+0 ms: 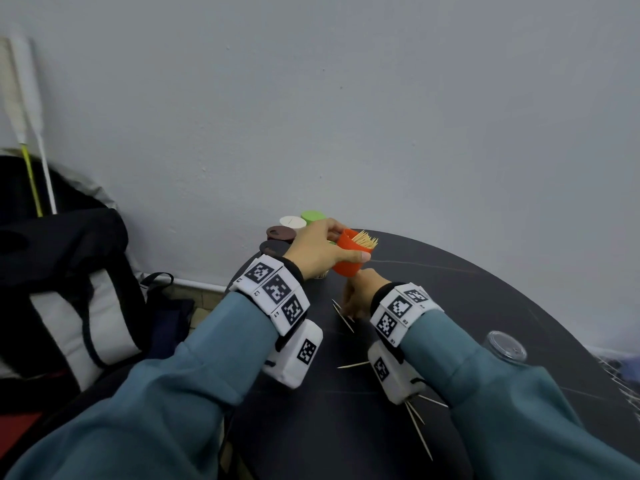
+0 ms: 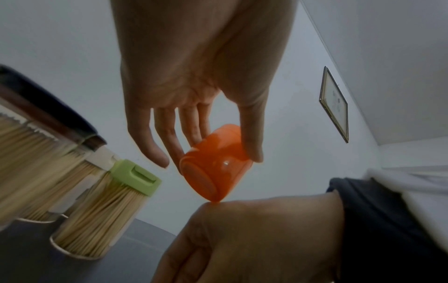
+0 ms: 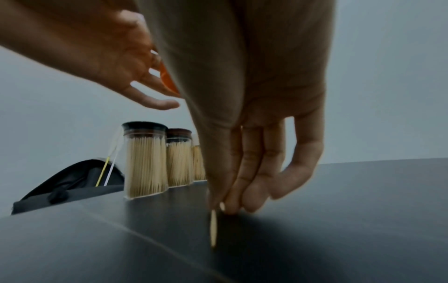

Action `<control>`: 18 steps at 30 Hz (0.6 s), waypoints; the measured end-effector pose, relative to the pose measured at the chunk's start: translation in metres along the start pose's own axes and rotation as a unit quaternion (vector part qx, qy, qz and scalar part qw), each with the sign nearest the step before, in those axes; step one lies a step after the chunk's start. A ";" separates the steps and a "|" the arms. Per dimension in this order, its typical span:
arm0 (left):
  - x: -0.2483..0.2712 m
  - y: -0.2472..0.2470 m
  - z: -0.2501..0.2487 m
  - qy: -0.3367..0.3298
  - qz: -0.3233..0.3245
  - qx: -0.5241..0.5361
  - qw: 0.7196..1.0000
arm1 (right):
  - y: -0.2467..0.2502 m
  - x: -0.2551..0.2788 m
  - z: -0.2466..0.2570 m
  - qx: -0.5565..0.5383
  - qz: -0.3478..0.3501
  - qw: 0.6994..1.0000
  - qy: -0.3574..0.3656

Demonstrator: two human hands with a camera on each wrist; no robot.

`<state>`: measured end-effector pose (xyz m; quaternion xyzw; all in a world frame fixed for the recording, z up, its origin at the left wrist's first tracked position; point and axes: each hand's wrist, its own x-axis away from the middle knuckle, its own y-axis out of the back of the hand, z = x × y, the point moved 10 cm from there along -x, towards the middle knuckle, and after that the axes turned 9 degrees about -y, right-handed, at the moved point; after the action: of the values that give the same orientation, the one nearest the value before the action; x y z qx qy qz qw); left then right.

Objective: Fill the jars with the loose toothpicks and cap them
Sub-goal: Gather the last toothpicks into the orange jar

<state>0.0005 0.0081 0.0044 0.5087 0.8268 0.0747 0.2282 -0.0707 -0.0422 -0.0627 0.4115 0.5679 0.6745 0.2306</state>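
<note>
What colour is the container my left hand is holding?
Orange. The container held by the left hand shows best in the left wrist view.

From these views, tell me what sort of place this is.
Probably an ordinary room at home or in an office: a round dark table against a plain pale wall, a framed picture, a black backpack.

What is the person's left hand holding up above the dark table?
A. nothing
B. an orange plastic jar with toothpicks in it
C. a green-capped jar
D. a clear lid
B: the left hand grips the orange plastic jar, tilted, with toothpicks sticking out of its mouth.
</note>
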 end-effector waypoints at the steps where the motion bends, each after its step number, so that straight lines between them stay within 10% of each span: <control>1: 0.000 0.000 0.000 -0.001 0.001 -0.001 1.000 | 0.000 -0.001 0.001 -0.010 -0.001 1.000 -0.002; 18: 0.000 0.002 -0.001 -0.001 -0.010 0.000 1.000 | -0.026 0.050 0.007 -0.008 0.101 0.973 0.208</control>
<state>0.0020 0.0094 0.0062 0.5001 0.8318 0.0724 0.2297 -0.0966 0.0072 -0.0724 0.3153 0.5539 0.7695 0.0413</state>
